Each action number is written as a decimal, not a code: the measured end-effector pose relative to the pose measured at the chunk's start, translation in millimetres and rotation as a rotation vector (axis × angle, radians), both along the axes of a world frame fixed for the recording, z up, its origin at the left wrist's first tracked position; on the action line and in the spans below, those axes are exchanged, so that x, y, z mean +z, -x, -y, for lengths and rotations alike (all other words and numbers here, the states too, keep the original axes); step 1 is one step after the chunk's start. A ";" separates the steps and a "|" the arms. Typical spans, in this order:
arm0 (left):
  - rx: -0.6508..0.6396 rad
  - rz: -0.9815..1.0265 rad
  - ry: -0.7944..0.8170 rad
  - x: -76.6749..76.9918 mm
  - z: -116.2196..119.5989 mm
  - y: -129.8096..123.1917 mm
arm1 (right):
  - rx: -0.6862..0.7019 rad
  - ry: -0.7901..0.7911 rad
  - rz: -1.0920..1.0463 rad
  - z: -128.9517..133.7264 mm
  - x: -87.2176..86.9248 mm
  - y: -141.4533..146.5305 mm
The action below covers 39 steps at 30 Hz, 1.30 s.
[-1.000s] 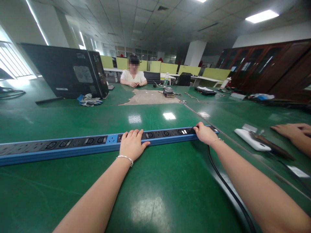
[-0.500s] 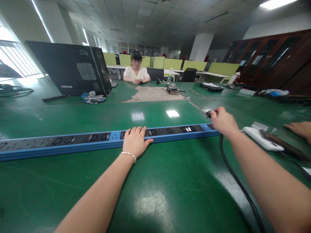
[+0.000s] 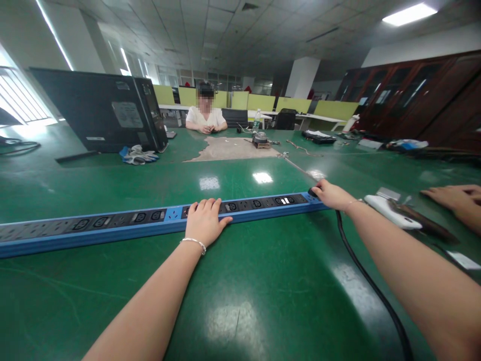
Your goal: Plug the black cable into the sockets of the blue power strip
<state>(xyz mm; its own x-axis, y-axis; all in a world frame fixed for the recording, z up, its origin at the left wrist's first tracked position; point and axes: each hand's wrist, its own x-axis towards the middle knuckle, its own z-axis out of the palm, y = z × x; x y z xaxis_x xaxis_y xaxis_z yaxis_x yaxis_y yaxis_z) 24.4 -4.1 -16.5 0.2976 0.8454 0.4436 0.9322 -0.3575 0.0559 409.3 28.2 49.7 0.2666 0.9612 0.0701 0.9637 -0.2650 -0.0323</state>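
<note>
A long blue power strip (image 3: pixel 124 235) with black and blue sockets lies across the green table. My left hand (image 3: pixel 205 218) is laid over its middle, fingers across the sockets and thumb along the near side. Near the strip's right end, my right hand (image 3: pixel 330 194) is closed around a black plug (image 3: pixel 312 192). The plug's tip is at the blue socket there; whether it sits in the holes is hidden. A thick black cable (image 3: pixel 361 265) runs from below my right hand toward the front edge; where it joins is covered.
A black computer case (image 3: pixel 93 110) and gloves (image 3: pixel 139 155) are at the back left. A person (image 3: pixel 206 118) sits opposite. Another person's hands (image 3: pixel 451 198) rest at the right, beyond a white tool-like object (image 3: pixel 393 213). A thin cord (image 3: pixel 298 167) lies behind the strip.
My right hand has brought the plug down and left onto the strip's right end. My left hand stays on the strip. Another person's hands show more at the right.
</note>
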 end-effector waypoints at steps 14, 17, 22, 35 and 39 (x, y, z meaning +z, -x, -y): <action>-0.001 -0.001 0.007 -0.7 -0.2 0.6 | -0.020 0.113 0.027 -1.5 -14.0 5.1; 0.002 -0.006 0.010 -0.4 0.5 0.3 | -0.029 0.127 0.044 -2.3 -13.5 6.7; 0.011 -0.008 0.027 2.4 1.5 -0.5 | -0.046 0.083 0.009 -0.3 -16.0 9.1; 0.018 -0.004 0.036 2.8 1.3 -0.7 | 0.083 0.000 0.034 16.7 31.6 18.1; 0.009 -0.006 0.025 2.6 1.0 -0.2 | 0.082 0.089 0.099 16.0 12.5 33.0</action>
<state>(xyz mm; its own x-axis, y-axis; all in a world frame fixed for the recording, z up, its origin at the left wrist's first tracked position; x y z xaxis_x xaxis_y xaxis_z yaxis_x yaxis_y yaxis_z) 24.6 -5.1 -13.9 0.2926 0.8589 0.4204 0.9357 -0.3477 0.0591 376.4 12.2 62.2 0.1831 0.9831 0.0061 0.9795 -0.1829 0.0840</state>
